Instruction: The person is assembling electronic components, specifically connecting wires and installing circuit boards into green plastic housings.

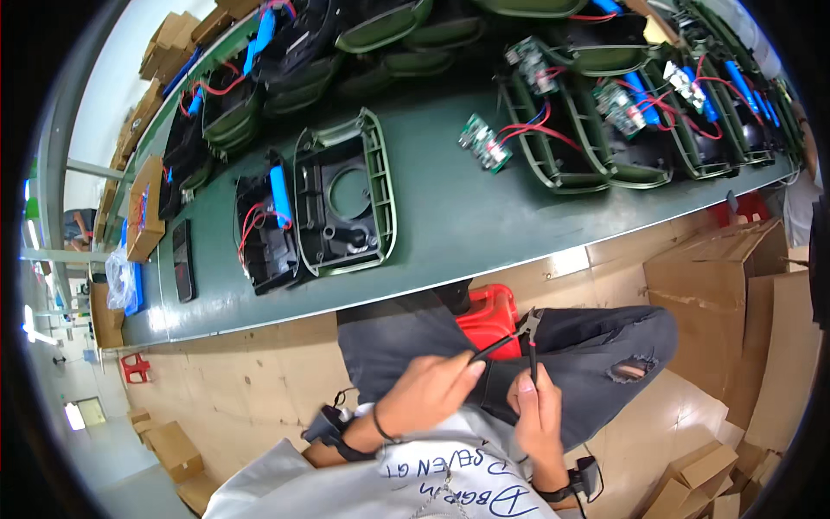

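Over my lap, my left hand (430, 391) pinches the end of a thin black wire (494, 348) between thumb and fingers. My right hand (536, 406) grips the dark handles of small cutting pliers (528, 333), whose jaws meet the wire near a red stool (487, 313). On the green bench ahead lie an open green housing shell (346, 195) and, to its left, a black housing half with a blue cell and red wires (266, 227).
Further green and black housings with circuit boards (484, 141) and blue cells line the bench's far side and right end. A dark phone (182, 259) and a small cardboard box (145, 208) lie at the left. Cardboard boxes (718, 285) crowd the floor at right.
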Motion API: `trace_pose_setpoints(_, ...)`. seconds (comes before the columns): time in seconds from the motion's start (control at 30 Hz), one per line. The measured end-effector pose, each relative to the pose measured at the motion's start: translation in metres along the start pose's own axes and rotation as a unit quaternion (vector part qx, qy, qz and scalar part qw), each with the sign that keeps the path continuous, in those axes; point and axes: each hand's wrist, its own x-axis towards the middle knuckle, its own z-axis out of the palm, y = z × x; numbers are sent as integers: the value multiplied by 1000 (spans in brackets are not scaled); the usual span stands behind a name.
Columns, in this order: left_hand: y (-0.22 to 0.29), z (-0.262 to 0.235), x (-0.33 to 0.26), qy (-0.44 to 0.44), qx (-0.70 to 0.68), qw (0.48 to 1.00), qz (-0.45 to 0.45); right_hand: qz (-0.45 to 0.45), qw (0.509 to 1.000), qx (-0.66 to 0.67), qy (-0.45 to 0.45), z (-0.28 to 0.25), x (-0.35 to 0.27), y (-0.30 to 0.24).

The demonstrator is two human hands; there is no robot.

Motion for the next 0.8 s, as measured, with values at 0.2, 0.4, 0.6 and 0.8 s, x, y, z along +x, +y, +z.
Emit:
trace_pose_setpoints(0.2,7,12,-11,3,-36,999,-24,63,990,99,75,26,-14,12)
trace_pose_setpoints(0.4,1,21,-9,21,-56,998,22,116,978,134,108,46,-16,-1)
trace_pose_setpoints(0.6,-2,21,-6,29,-41,998,32,46,991,63,109,46,-12,3)
trace_pose_setpoints(0.8,-10,2,5,8,3,999,32,40,999,22,26,31,-3,-12)
